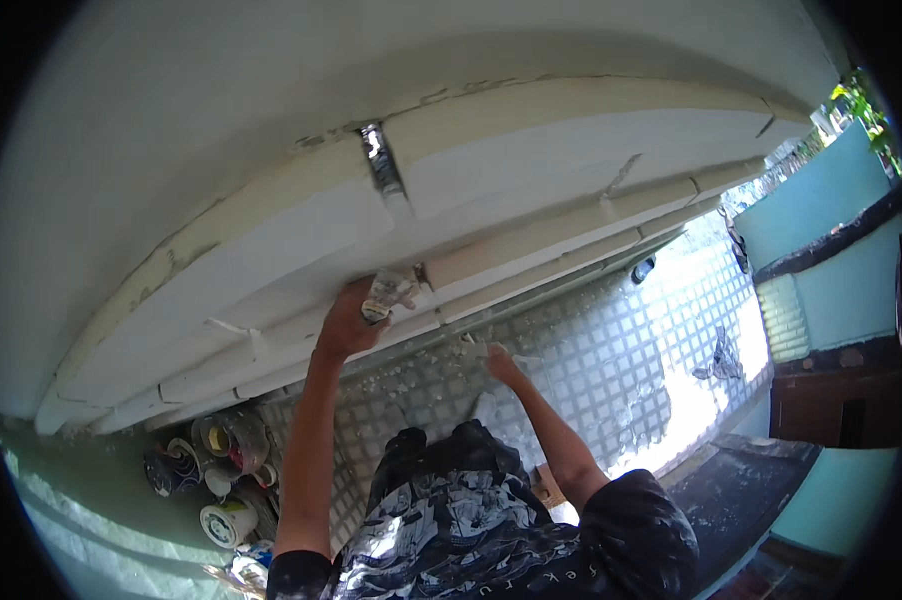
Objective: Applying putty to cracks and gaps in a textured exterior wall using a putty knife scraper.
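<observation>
At the far left, a pale green surface (81, 510) carries bands of light. Just right of it, in the lower left of the frame, several buckets (249, 428) stand close together, with a white tub (229, 525) below them. A stepped, cream-and-white ledge (541, 150) sweeps across the upper frame from lower left to upper right.

Left of centre, the person's left hand (345, 326) is raised against the lower steps of the ledge, its fingers closed around a pale, partly see-through object (387, 290); its exact kind is hard to tell. Above it, a dark slot (381, 165) cuts the upper step, and a smaller dark gap (422, 274) lies just right of the object.

In the lower middle is the person's dark patterned shirt (441, 530). Just right of centre, the right hand (503, 364) is lower, grasping a small pale tool (476, 347) that points left, its details blurred. Behind it spreads a checkered tile floor (596, 345), brightly sunlit toward the right. A small dark object (643, 270) lies near the ledge, and a crumpled rag (721, 358) farther right. At lower right is a dark slab (736, 490), then a blue-green wall (856, 310).
</observation>
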{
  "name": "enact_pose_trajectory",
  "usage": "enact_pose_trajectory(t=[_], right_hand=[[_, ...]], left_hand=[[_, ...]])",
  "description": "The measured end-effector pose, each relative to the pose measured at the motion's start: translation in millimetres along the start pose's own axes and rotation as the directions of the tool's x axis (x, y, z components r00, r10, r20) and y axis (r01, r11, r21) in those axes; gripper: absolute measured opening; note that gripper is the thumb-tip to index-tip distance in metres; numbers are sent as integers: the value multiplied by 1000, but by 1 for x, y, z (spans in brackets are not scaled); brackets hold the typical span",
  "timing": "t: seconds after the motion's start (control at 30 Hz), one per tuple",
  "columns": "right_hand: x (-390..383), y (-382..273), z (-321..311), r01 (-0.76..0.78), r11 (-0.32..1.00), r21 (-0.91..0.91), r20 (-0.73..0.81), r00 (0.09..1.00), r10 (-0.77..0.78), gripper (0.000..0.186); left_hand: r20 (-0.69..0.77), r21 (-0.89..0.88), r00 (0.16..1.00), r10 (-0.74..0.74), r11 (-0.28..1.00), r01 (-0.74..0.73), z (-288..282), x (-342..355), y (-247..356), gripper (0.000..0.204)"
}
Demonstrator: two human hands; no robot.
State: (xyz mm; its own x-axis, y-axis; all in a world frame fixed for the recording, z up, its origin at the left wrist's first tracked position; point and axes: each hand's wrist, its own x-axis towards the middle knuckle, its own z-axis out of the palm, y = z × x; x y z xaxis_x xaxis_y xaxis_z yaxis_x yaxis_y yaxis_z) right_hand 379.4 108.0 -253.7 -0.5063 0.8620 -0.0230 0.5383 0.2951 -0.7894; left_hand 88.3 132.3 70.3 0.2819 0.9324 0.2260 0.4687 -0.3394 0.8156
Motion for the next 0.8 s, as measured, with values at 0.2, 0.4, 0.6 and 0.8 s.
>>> enact_pose_trajectory(t=[0.2, 0.4, 0.6, 0.8], right_hand=[[-73, -26, 86, -172, 976, -132, 57, 982, 180, 29], [-78, -65, 32, -399, 903, 160, -253, 867, 428, 34], [12, -121, -39, -262, 949, 176, -515, 797, 316, 39], [105, -253, 85, 108, 855, 507, -742, 559, 370, 30]], left_hand=[[-170, -161, 972, 161, 969, -188, -5, -39, 1, 17], [-507, 388, 806, 304, 916, -101, -54, -138, -12, 17], [-606, 677, 765, 219, 647, 351, -104, -216, -46, 42], [-497, 787, 851, 171, 502, 359, -112, -234, -80, 63]])
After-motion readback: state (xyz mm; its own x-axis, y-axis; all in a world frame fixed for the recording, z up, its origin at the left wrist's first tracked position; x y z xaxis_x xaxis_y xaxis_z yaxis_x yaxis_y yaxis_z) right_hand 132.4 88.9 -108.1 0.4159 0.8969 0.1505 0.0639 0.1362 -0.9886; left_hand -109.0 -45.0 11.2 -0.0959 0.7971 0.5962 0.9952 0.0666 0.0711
